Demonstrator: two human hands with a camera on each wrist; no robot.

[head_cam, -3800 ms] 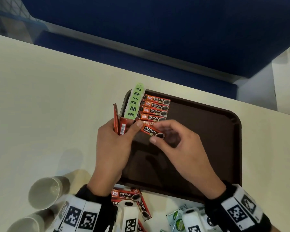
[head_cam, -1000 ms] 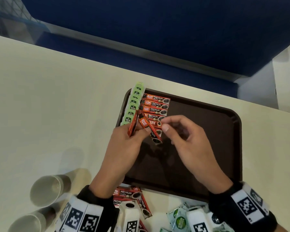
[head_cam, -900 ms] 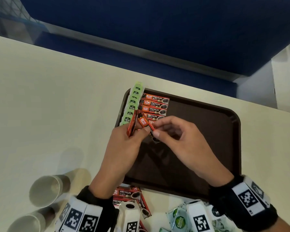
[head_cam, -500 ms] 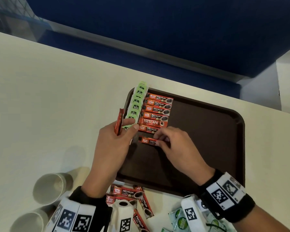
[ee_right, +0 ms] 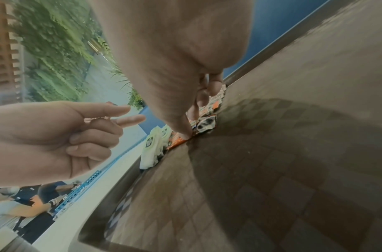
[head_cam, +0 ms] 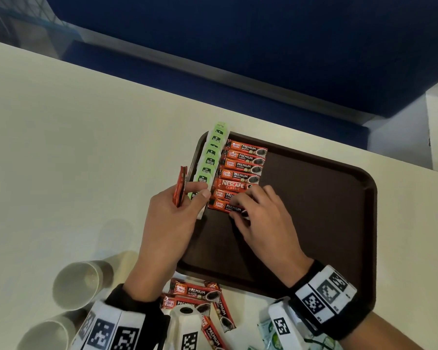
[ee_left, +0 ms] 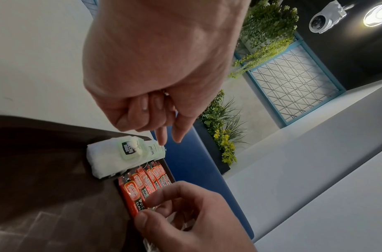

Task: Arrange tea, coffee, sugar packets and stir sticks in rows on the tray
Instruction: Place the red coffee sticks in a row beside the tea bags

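A brown tray [head_cam: 314,198] lies on the cream table. A row of green tea bags [head_cam: 210,157] runs along its left edge, and beside it sits a column of red coffee packets [head_cam: 243,165]. My right hand [head_cam: 238,208] pinches the right end of the nearest coffee packet [head_cam: 224,206], which lies flat against the column. In the right wrist view the thumb [ee_right: 183,131] presses at that packet's [ee_right: 205,124] edge. My left hand [head_cam: 187,195] hovers over the tray's left rim and grips upright red coffee packets [head_cam: 180,186]. No stir sticks are in view.
Two paper cups [head_cam: 81,284] [head_cam: 46,332] lie on their sides at the lower left. Loose coffee packets [head_cam: 195,294] and green-and-white sachets [head_cam: 271,334] lie in front of the tray. A blue bench [head_cam: 263,59] runs beyond the table's far edge.
My right hand took a coffee packet from my left hand, laid it on the tray and slid it up against the column. My left hand drew back to the left with its packets.
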